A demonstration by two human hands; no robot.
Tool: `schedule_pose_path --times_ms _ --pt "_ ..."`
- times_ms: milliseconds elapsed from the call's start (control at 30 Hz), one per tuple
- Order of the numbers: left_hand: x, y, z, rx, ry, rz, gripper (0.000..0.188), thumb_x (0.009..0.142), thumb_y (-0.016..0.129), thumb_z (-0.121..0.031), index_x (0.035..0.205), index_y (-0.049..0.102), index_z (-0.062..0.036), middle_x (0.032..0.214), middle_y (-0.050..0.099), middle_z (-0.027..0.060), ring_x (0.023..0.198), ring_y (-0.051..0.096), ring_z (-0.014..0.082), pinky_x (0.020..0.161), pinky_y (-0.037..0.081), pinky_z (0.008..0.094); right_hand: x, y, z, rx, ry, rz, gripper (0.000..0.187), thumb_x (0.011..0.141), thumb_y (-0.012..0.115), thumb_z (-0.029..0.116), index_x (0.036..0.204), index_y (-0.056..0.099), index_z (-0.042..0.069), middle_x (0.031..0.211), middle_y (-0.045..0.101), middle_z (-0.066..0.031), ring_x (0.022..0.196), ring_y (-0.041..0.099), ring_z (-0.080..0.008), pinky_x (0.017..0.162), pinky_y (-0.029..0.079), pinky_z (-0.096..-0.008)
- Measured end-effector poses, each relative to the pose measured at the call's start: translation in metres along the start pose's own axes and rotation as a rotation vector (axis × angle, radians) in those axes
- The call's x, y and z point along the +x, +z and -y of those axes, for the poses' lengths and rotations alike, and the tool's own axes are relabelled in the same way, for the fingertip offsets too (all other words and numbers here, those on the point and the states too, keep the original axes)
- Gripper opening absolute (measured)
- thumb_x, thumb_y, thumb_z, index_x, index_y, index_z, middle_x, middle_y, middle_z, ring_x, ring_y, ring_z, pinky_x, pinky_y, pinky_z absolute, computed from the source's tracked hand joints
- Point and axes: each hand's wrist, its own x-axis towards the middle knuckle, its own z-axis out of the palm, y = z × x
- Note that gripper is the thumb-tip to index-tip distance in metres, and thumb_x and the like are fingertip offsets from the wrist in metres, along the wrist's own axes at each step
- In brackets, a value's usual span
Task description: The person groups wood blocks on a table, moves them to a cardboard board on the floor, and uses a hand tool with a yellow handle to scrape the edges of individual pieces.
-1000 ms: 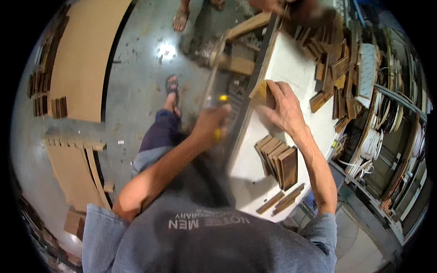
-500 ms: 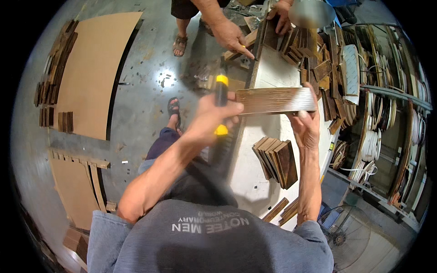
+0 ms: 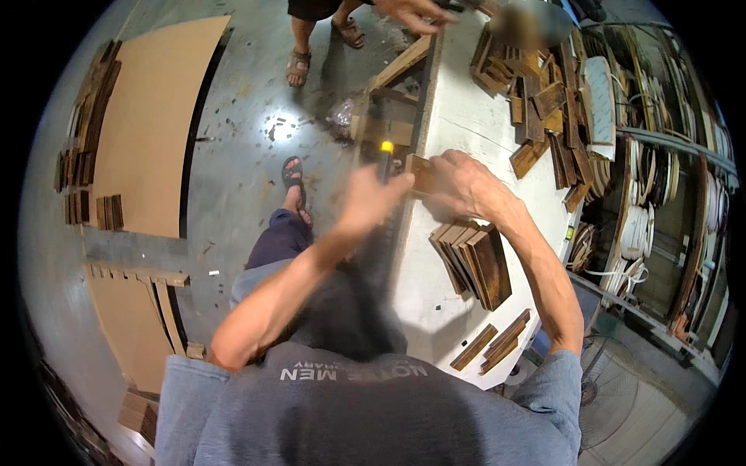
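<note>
My left hand is closed around a black stick-like tool with a yellow end, its exact kind blurred. The same hand's thumb presses the near end of a brown wooden board above the bench's left edge. Over the rest of that board curls my right hand, fingers bent round it and hiding most of its surface. Just below my right hand, a group of short dark boards stands on edge on the white bench top.
Thin wood strips lie at the bench's near end. Loose boards pile up at the far right. Another person's hand is at the far edge. Shelves with coiled edging and a fan stand right; a large panel lies left.
My right hand has shifted left along the board and now covers it; the board's ribbed face no longer shows. The other person's pointing hand has drawn back toward the far edge.
</note>
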Motion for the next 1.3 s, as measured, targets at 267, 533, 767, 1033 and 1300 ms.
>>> schedule_pose_path --times_ms 267,533,767,1033,1300 --pt "-0.063 -0.024 0.056 -0.084 0.123 0.237 0.035 0.1 0.053 -0.029 0.087 0.061 0.0017 0.076 0.058 0.0048 0.063 0.058 0.0142 0.056 0.046 0.0295 0.023 0.02 -0.008 -0.142 0.114 0.094 0.059 0.081 0.08 0.034 0.119 0.053 -0.003 0.105 0.061 -0.0218 0.1 0.062 -0.04 0.088 0.053 -0.0487" --pt "-0.077 -0.011 -0.009 -0.195 -0.058 0.257 0.032 0.099 0.052 -0.029 0.099 0.062 0.0009 0.073 0.055 0.0007 0.064 0.054 0.0117 0.061 0.044 0.0291 0.021 0.016 0.0 -0.064 0.161 0.063 0.052 0.079 0.081 0.028 0.11 0.053 -0.003 0.103 0.061 -0.0235 0.099 0.062 -0.0415 0.086 0.054 -0.0483" --pt "-0.07 -0.008 -0.011 -0.091 -0.079 0.251 0.033 0.098 0.05 -0.03 0.103 0.062 0.001 0.069 0.054 0.0013 0.065 0.052 0.011 0.061 0.042 0.0298 0.022 0.017 -0.002 -0.065 0.146 0.052 0.053 0.079 0.081 0.027 0.112 0.053 -0.004 0.104 0.061 -0.0238 0.099 0.062 -0.0423 0.089 0.053 -0.0489" --pt "-0.064 -0.007 0.002 -0.094 -0.095 0.241 0.034 0.098 0.056 -0.031 0.105 0.063 0.002 0.068 0.054 0.0011 0.065 0.054 0.0106 0.058 0.042 0.0288 0.021 0.021 -0.004 -0.077 0.144 0.03 0.055 0.08 0.081 0.028 0.115 0.053 -0.003 0.099 0.061 -0.0225 0.093 0.063 -0.0396 0.083 0.053 -0.0479" --pt "-0.025 -0.038 0.172 0.378 0.33 0.396 0.028 0.101 0.055 -0.028 0.101 0.063 -0.0006 0.076 0.06 0.0046 0.065 0.058 0.0156 0.057 0.046 0.0298 0.024 0.024 0.0 -0.025 0.177 0.045 0.066 0.077 0.083 0.026 0.124 0.053 -0.008 0.098 0.063 -0.0256 0.094 0.066 -0.0402 0.082 0.057 -0.0467"
